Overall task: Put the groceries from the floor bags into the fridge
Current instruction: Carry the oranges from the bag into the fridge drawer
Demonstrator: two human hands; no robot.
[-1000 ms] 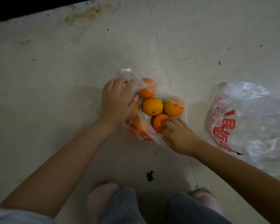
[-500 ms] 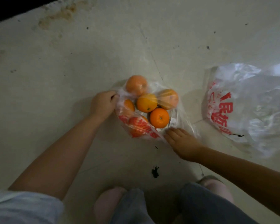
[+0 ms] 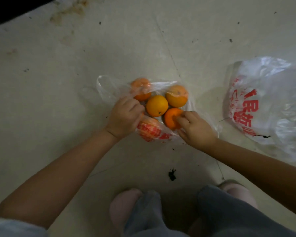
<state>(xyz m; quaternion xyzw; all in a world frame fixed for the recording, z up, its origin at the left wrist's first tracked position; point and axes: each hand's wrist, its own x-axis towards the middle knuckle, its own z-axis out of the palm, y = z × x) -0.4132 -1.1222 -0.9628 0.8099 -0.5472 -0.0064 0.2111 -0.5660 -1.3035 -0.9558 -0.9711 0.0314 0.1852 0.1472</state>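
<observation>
A clear plastic bag (image 3: 109,88) with red print lies open on the floor, holding several oranges. One bare orange (image 3: 157,105) sits in the middle, another orange (image 3: 176,96) is behind it, and one more (image 3: 141,88) is under the film. My left hand (image 3: 124,116) grips the bag's near-left edge beside a wrapped orange (image 3: 149,130). My right hand (image 3: 196,129) has its fingers closed around the nearest orange (image 3: 171,118) at the bag's right side.
A second, larger plastic bag (image 3: 270,103) with red characters lies crumpled on the floor to the right. My knees and slippered feet (image 3: 123,204) are at the bottom. A dark band (image 3: 10,7) runs along the top-left edge. The floor is stained.
My right hand moved from the floor beside the bag onto the nearest orange. My left hand shifted right along the bag's edge, and the bag mouth spread open to the left.
</observation>
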